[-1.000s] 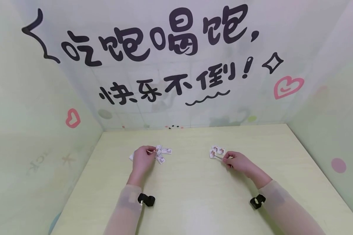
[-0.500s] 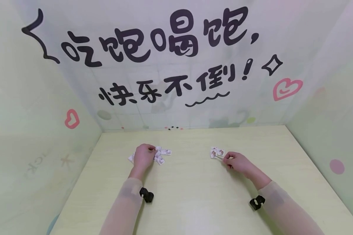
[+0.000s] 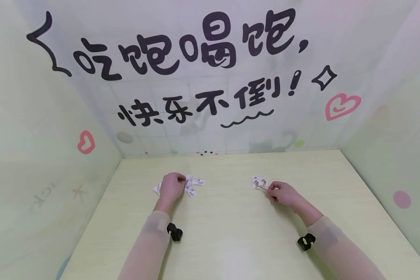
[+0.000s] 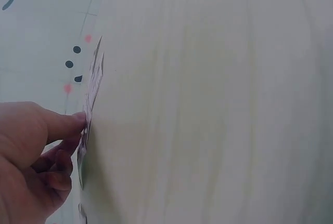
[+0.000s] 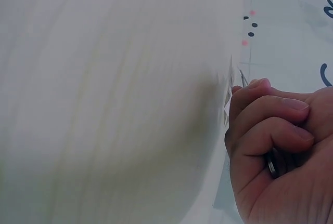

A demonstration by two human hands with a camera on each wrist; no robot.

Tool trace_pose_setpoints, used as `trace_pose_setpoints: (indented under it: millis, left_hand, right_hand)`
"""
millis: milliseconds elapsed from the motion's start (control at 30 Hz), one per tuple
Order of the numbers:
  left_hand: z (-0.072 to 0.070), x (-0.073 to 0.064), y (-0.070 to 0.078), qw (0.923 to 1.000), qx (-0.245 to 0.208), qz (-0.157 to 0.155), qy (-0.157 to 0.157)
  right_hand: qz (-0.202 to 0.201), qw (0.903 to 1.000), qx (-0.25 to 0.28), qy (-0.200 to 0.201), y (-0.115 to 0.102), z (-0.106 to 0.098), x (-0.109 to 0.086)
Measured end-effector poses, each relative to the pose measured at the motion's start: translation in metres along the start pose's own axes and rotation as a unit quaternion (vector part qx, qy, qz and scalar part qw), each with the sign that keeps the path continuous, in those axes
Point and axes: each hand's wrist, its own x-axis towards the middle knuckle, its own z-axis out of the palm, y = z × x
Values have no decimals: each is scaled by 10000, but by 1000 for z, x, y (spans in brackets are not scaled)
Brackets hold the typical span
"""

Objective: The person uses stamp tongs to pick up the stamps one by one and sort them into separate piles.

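Note:
My left hand (image 3: pixel 172 186) is at a group of small white printed paper pieces (image 3: pixel 198 181) on the left of the table, some of them overlapping. In the left wrist view, the thumb and curled fingers (image 4: pixel 65 154) pinch at the edge of a paper piece (image 4: pixel 92 96). My right hand (image 3: pixel 282 192) grips thin metal tweezers (image 3: pixel 262 188), with the tip on the lower edge of a small picture card (image 3: pixel 256 182). That card partly covers another behind it, and a further picture card (image 3: pixel 264 182) lies to its right. Curled fingers hide most of the tweezers in the right wrist view.
Both hands work over a pale wooden table (image 3: pixel 224 225). A wall with large black lettering (image 3: pixel 210 103) stands at its back edge, with side walls left and right. A black wrist mount (image 3: pixel 175 232) sits on the left sleeve, and another mount (image 3: pixel 306 242) on the right.
The picture card under the tweezers has shifted slightly right, covering more of the card behind it. My left hand has moved a little among the paper pieces; the right hand has barely moved.

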Motion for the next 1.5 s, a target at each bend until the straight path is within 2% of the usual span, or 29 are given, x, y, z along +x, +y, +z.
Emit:
trace_pose_setpoints:
  millis: [200,533,1000,1300,1500]
  left_hand:
    - [-2,2,3,9996,256,78,-114]
    - [-4,4,7,9990,343,4,-286]
    - [-8,2,10,9981,489,-64,-366]
    - [-9,6,6,9968,723,-2,-340]
    - [-9,7,4,9971,667,19,-360]
  right_hand:
    - [46,10000,-63,-39,0,0,0]
    - [42,9999,-83,-114,2,3,2]
    - [194,9993,-196,-236,-2,0,-6]
    - [246,9988,-369,-211,-3,-6,-15]
    - [213,9986,-439,-190,-3,-7,-19]
